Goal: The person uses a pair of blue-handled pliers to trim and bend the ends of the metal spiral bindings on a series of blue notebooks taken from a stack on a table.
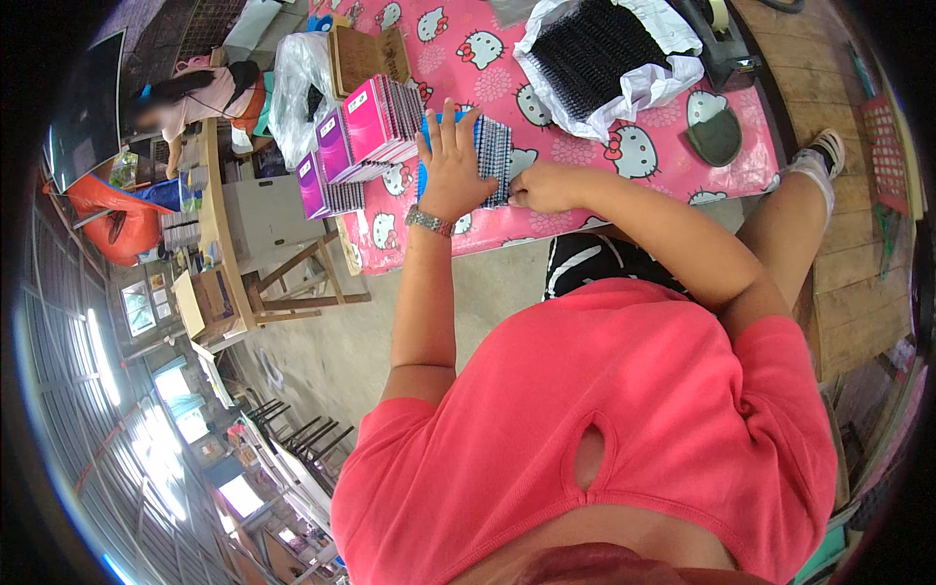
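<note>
A stack of blue spiral notebooks [494, 151] lies near the front edge of the table with its wire bindings toward the right. My left hand [450, 166] rests flat on the blue top cover, fingers spread. At the near right corner of the stack, beside the bindings, my right hand [541, 187] has its fingers curled closed. What its fingertips pinch, if anything, is hidden. Just left of the blue stack stand pink-covered spiral notebooks [366, 122] and purple-covered spiral notebooks [330, 146], piled in staggered stacks.
Black binding coils [590, 58] lie in white paper at the back. A dark half-round pad [715, 138] and a black tape dispenser [726, 54] sit rightward on the pink tablecloth [575, 151]. A wooden box [366, 60] and plastic bag [300, 93] stand back left. Another person [195, 102] works beyond.
</note>
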Tool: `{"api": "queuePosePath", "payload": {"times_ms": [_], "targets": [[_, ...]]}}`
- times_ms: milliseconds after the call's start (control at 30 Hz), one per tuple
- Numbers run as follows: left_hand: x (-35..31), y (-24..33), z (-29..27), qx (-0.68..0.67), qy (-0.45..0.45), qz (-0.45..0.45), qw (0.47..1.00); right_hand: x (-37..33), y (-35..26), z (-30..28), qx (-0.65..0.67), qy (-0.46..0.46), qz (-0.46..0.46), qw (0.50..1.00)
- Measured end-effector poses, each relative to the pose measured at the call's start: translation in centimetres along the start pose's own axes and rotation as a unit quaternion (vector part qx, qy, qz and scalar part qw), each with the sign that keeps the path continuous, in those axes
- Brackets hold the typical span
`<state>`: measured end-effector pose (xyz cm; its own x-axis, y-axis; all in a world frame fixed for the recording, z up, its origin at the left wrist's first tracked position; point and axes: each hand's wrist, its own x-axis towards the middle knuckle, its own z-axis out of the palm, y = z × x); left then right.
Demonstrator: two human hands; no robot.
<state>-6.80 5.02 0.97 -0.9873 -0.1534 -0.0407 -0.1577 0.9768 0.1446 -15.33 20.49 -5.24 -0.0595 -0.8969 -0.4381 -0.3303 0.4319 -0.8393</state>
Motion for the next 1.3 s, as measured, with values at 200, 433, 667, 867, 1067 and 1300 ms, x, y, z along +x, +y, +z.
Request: {"api": "queuePosePath", "payload": {"times_ms": [200, 433, 667, 867, 1067, 1300], "targets": [[-0.2, -0.1, 0.2, -0.003, 0.006, 0.003, 1.0, -2.0, 1.1, 1.2, -0.177, 0.188, -0.14, 0.956], [-0.1, 0.1, 0.0, -0.004, 0.005, 0.002, 1.0, -1.0, 0.3, 1.2, -0.184, 0.161, -0.106, 0.964], [0.0, -0.1, 0.1, -0.002, 0.001, -0.001, 1.0, -0.4, 0.3, 0.3, -0.173, 0.107, -0.071, 0.977], [0.0, 0.0, 0.1, 0.001, -0.003, -0.001, 1.0, -1.7, 0.8, 0.3, -0.224, 0.161, -0.109, 0.955], [0.1, 0.0, 0.0, 0.007, -0.007, -0.008, 1.0, -0.4, 0.3, -0.4, -0.221, 0.113, -0.088, 0.965], [0.0, -0.1, 0.1, 0.011, 0.0, -0.007, 1.0, 0.4, 0.4, -0.4, -0.138, 0.045, -0.081, 0.986]]}}
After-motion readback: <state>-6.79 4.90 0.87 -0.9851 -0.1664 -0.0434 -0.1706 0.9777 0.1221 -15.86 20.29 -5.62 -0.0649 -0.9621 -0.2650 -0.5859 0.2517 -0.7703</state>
